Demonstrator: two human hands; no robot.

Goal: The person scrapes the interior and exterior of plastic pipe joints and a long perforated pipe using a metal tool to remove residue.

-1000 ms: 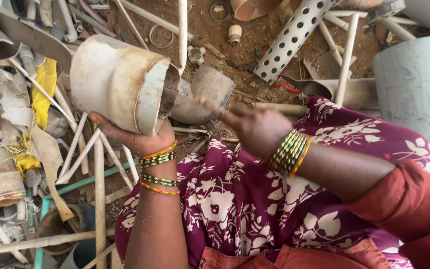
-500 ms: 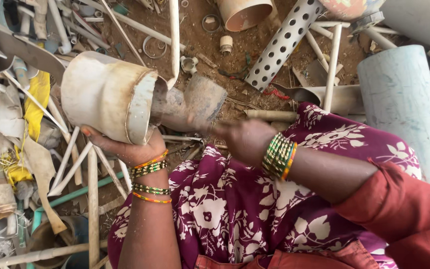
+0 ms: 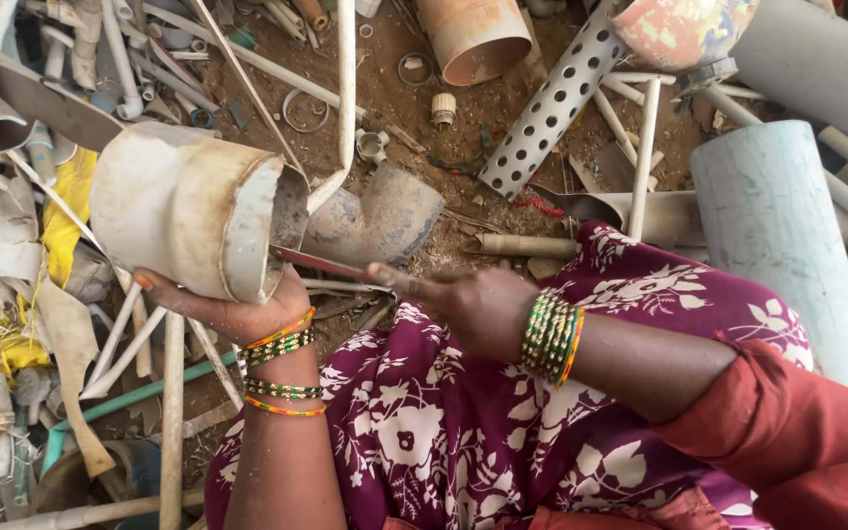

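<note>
The left hand [image 3: 238,309] cups a wide, dirty white pipe fitting [image 3: 188,221] from beneath, its grip closed round the lower wall, long axis running left to right with the open mouth facing the right hand [image 3: 478,309]. That grip is closed on a thin rod [image 3: 321,263] whose tip reaches into the mouth. Against the earlier frame, the fitting sits lower and the rod has replaced bare reaching fingers.

Dirt ground [image 3: 414,108] under scattered pipes [image 3: 549,101]
</note>
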